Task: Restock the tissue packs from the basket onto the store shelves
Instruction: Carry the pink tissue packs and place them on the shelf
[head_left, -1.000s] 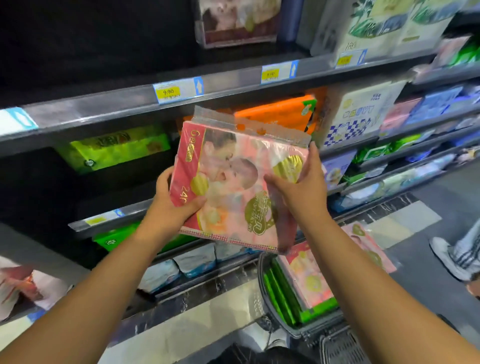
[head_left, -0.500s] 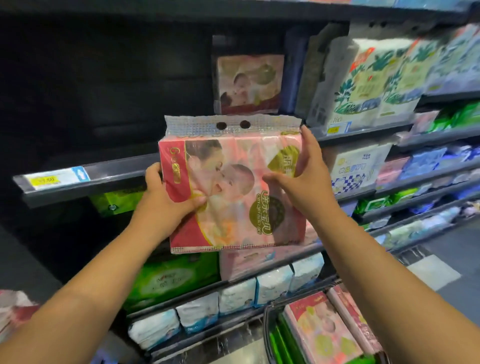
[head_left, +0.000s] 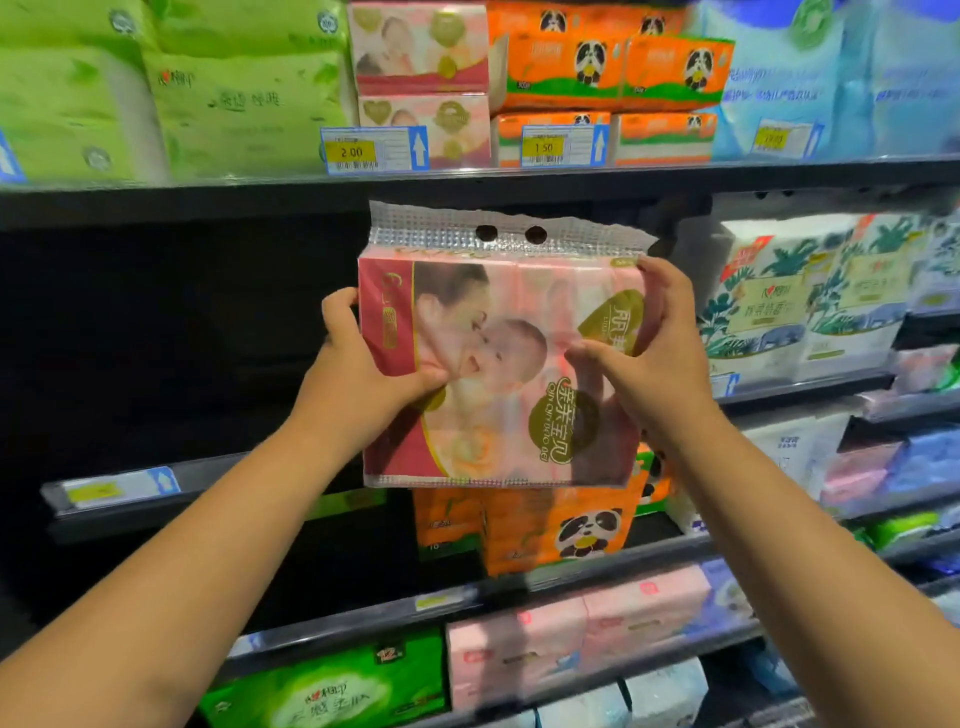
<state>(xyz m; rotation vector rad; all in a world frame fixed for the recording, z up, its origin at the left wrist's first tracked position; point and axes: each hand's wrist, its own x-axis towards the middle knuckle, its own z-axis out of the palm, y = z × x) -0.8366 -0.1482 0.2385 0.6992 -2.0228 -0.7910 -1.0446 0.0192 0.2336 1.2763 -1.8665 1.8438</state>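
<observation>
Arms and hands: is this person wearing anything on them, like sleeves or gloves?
Nothing shows. The left hand and right hand are ungloved, and the left forearm and right forearm are uncovered to the picture's edge: no sleeve, watch or bracelet. No ring is visible.

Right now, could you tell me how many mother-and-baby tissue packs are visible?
3: one held pack between the left hand and right hand; an upper pack stacked on a lower pack on the top shelf, left of the orange panda packs. Others may be hidden.
</observation>
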